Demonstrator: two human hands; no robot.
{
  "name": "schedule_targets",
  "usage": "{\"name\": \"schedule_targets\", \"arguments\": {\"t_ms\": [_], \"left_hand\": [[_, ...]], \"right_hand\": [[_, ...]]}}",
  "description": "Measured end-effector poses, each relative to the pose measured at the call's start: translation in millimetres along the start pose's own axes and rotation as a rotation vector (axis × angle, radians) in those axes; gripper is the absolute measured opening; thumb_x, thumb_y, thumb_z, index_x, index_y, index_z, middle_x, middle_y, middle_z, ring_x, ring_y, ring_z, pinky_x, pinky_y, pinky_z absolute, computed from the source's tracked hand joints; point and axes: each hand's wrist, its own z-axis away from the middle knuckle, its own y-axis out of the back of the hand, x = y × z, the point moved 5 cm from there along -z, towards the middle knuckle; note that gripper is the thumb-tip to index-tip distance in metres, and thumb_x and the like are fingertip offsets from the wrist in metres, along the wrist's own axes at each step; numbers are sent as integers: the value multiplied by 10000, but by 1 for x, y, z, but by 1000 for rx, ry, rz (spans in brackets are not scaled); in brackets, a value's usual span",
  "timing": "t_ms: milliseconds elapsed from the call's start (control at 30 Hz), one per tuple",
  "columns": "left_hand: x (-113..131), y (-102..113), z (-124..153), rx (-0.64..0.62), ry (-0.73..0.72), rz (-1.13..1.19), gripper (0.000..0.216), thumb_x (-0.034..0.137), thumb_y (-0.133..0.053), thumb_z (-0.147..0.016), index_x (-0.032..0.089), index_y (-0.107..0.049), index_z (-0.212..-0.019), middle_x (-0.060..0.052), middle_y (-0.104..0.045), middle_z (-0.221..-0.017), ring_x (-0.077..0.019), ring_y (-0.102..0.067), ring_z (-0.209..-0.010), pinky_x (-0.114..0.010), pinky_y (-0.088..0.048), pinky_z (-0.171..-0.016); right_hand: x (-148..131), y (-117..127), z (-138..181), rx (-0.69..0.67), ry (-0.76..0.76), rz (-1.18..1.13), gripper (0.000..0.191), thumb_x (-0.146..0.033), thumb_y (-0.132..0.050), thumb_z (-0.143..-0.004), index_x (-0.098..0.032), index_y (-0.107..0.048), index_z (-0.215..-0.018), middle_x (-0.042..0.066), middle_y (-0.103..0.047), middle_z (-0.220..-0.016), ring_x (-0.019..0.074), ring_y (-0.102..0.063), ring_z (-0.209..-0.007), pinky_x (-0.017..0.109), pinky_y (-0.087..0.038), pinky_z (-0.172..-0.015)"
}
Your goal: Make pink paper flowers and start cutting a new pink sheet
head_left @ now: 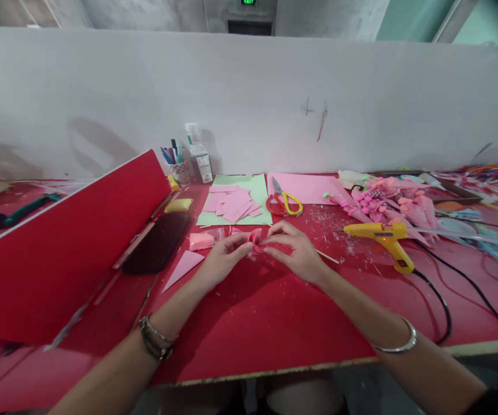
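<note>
The left hand (pixel 226 255) pinches the pink curl (pixel 255 238) over the red table (pixel 275 323). The right hand (pixel 294 252) is at its other edge (whether it pinches too, one cannot tell). A soft grip should stop squashing.

Black smartphone (pixel 158 245) at left, beside red panel (pixel 85 248). Patterned pen cup (pixel 180 173) next to 1 clear labeled bottle (pixel 200 161), near white partition (pixel 249 104). 1 lit green EXIT sign (pixel 248 2) beyond.

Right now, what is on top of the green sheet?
Pink paper pieces lie overlapping on the green sheet; the scissors' red handle seems to cross its right edge. What the pieces cover cannot be seen.
</note>
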Motion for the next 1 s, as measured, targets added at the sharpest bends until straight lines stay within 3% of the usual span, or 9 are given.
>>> {"name": "schedule_targets", "arguments": {"t_ms": [300,500,667,1000], "left_hand": [[-2,1,0,21,29,37,264,320,-502,-778,169,-589,-977,19,-588,-718,-98,-540,-650,-274,-428,-729],[-2,1,0,-2,17,30,191,314,-494,-790,155,-592,-827,30,-576,-644,-98,-537,-640,-251,-414,-707],[0,0,-1,-6,7,14,180,303,-494,-793,155,-593,-821,31,-565,-643,-106,-533,-652,-251,-413,-710],[0,1,-1,-13,-5,24,247,291,-505,-789,156,-600,-973,29,-560,-642,-101,-511,-636,-240,-401,-705]], "right_hand": [[0,-2,1,-45,23,6,147,-250,-535,-795,-225,-633,-902,38,-521,-880,163,-509,-862,308,-413,-789],[0,-2,0,-51,37,5,128,-255,-541,-794,-205,-633,-867,33,-522,-852,152,-513,-831,289,-414,-761],[0,-3,0,-72,33,11,144,-235,-498,-822,-200,-635,-848,27,-525,-822,138,-512,-795,272,-417,-739],[-2,-4,0,-93,46,15,114,-179,-506,-812,-180,-617,-837,36,-564,-828,135,-529,-793,260,-420,-736]]}}
